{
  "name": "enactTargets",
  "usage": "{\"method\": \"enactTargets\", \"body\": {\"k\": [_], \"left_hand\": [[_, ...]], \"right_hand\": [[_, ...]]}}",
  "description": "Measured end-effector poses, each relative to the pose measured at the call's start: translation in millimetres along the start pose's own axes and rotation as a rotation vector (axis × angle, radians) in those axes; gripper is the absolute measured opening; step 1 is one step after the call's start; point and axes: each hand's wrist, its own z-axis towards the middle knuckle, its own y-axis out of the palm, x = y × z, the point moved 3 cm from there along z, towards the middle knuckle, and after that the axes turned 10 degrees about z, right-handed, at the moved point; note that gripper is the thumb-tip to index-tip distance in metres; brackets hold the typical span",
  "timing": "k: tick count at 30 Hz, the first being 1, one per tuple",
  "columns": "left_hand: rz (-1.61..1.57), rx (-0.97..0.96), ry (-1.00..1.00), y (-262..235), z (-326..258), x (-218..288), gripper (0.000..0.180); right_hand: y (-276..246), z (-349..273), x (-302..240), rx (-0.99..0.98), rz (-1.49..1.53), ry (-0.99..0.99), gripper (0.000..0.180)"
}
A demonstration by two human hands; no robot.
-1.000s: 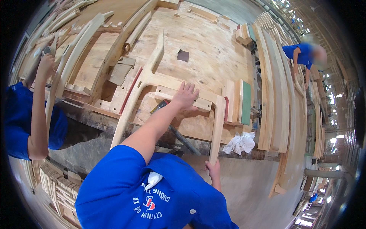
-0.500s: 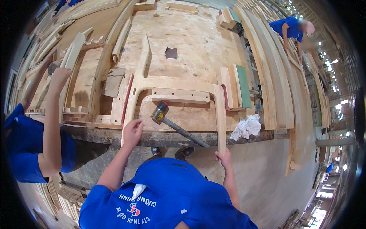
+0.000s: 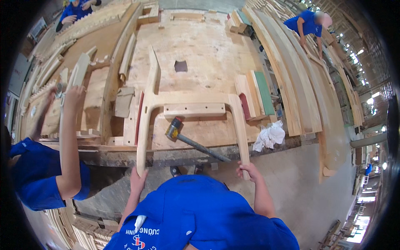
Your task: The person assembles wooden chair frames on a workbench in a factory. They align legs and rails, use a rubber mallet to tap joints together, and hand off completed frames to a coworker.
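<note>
**Both hands on the legs of the wooden frame**

The person grips a U-shaped wooden frame (image 3: 188, 101) at the near edge of a plywood workbench (image 3: 200, 54). The left hand (image 3: 138, 180) wraps the end of the frame's left leg, the right hand (image 3: 248, 171) clutches the end of the right leg, and both leg ends hang past the bench's edge. The frame's crossbar lies flat on the bench, with a short wooden block (image 3: 194, 110) just inside it. A rubber mallet (image 3: 189, 141) rests between the 2 legs, head toward the crossbar. A crumpled white rag (image 3: 269, 135) sits at the bench edge to the right. Long curved wooden strips (image 3: 287, 79) are stacked along the right side, more cut parts (image 3: 75, 79) on the left. A co-worker's arm (image 3: 68, 137) in a blue sleeve reaches there, holding what may be a small tool. Below is a grey concrete floor (image 3: 291, 183); this looks like a large workshop.
</note>
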Motion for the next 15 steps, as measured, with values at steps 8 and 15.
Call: {"method": "enactTargets", "body": {"k": [8,15], "left_hand": [[-0.121,-0.017,-0.197,1,1,18,0.033],[-0.315,0.007,-0.016,-6,64,92,0.03]], "right_hand": [[-17,-14,-13,-0.04,-0.016,-0.2,0.029],[-23,-57,-47,-0.005,0.19,-0.46,0.025]]}}
